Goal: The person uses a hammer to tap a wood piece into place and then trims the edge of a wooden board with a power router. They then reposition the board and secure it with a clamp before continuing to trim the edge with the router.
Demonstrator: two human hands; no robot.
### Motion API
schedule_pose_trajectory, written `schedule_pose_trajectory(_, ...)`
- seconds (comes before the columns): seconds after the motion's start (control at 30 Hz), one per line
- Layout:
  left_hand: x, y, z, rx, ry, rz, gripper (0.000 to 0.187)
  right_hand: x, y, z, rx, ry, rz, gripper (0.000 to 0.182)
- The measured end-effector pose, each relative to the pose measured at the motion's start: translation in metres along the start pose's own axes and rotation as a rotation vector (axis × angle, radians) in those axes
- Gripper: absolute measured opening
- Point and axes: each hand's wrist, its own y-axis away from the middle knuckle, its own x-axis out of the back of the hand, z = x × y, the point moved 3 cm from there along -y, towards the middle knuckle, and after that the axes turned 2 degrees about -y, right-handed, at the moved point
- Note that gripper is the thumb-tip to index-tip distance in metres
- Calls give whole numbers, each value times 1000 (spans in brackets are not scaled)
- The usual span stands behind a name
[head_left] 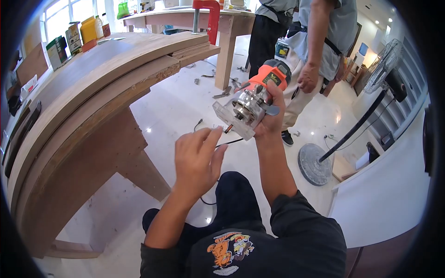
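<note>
My right hand [274, 113] is wrapped round an orange and black trim router [266, 81], held up in front of me and tilted. Its clear plastic base [234, 119] faces down and to the left, and a thin router bit [228, 129] sticks out of it. Just below the bit is my left hand [197, 157], fingers curved and thumb apart, with the index fingertip right by the bit's end. A black cord [230, 143] shows behind my left hand.
A curved wooden countertop [111, 65] stands at left, with a red clamp [213, 21] at its far end. Two people [301, 55] stand ahead, beyond the router. On the right is a floor fan [315, 164] beside a white curved surface [380, 199]. Scraps [222, 92] litter the floor.
</note>
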Motion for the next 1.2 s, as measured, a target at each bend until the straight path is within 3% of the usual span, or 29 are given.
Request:
schedule_pose_trajectory(0.07, -12, -1, 0, 20, 12, 19, 40, -4, 5, 3, -14, -8, -10, 45)
schedule_pose_trajectory(0.17, -19, -1, -5, 55, 122, 41, 31, -16, 9, 5, -27, -32, -29, 21)
schedule_pose_trajectory(0.4, -24, -3, -21, 230, 390, 21, 18, -29, 10, 15, -102, -63, 67, 25)
schedule_pose_trajectory(0.6, -18, -3, -20, 164, 264, 149, 14, -33, 7, 21, -117, -52, 45, 24)
schedule_pose_trajectory(0.8, -12, -3, -19, 253, 313, 158, 12, -41, 9, 23, -93, -52, 26, 23)
schedule_pose_trajectory(1.0, -2, -6, -21, 210, 241, 136, 19, -51, 8, 23, -94, -13, 27, 24)
schedule_pose_trajectory(1.1, 27, -5, -11, 290, 207, 139, 25, -60, 0, 19, -90, -13, -13, 23)
schedule_pose_trajectory(1.2, 97, -15, 7, 33, -105, 194, 31, -84, -4, 8, -27, 33, -124, 22)
